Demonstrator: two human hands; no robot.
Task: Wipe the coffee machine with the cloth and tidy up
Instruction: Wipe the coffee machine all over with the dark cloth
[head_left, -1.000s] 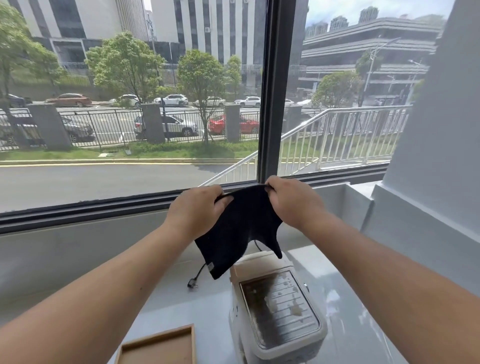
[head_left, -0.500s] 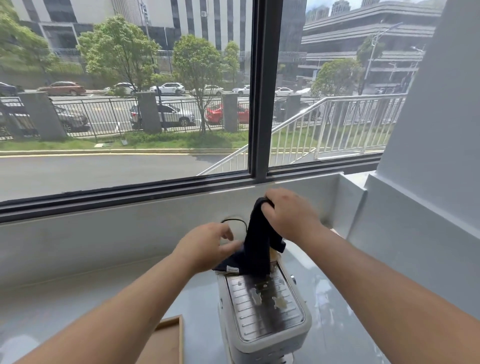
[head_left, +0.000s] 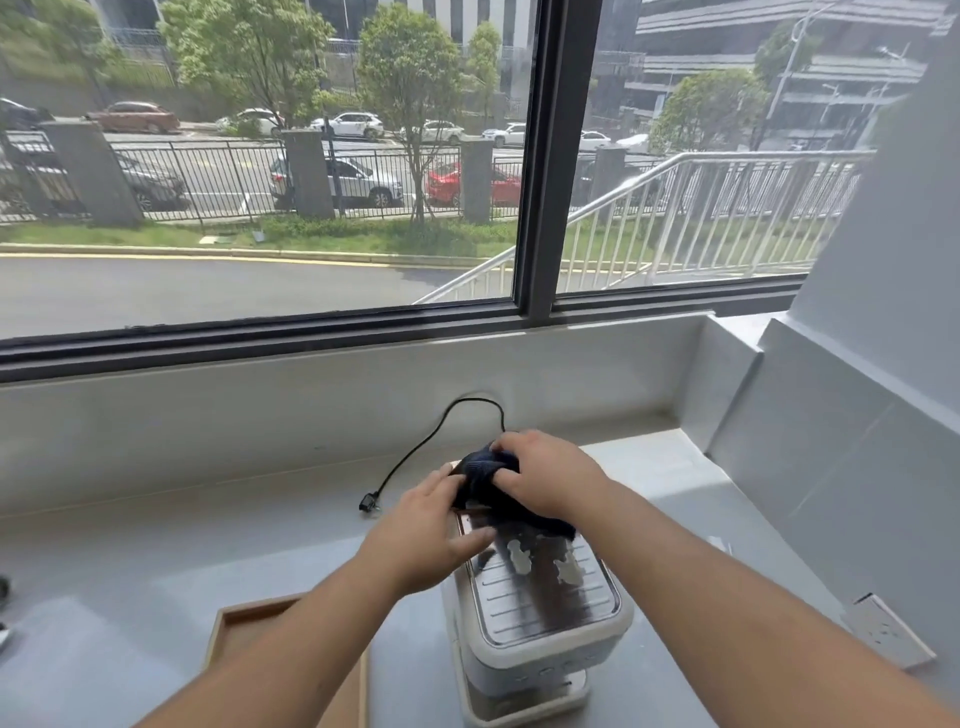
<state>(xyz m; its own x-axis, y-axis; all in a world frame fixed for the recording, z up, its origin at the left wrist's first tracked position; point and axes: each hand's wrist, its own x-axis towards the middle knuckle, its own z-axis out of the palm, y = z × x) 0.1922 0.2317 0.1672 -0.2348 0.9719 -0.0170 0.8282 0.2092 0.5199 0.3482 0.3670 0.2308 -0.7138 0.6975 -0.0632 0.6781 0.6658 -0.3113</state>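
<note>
A white coffee machine (head_left: 540, 654) with a ribbed metal top plate stands on the grey counter (head_left: 156, 545) below me. A dark cloth (head_left: 485, 475) lies bunched on the far end of that top plate. My right hand (head_left: 545, 473) presses down on the cloth and grips it. My left hand (head_left: 431, 525) rests at the machine's left top edge, its fingertips touching the cloth's left side. Light patches show on the plate just in front of the cloth.
The machine's black power cord (head_left: 441, 431) loops behind it, its plug (head_left: 368, 504) lying loose on the counter. A wooden tray (head_left: 228, 629) sits left of the machine. A wall socket (head_left: 885, 636) is at the right. The window sill wall runs close behind.
The cloth was held stretched in the air between both hands, then came down onto the machine's top. It is now bunched under my right hand, and my view has tilted downward.
</note>
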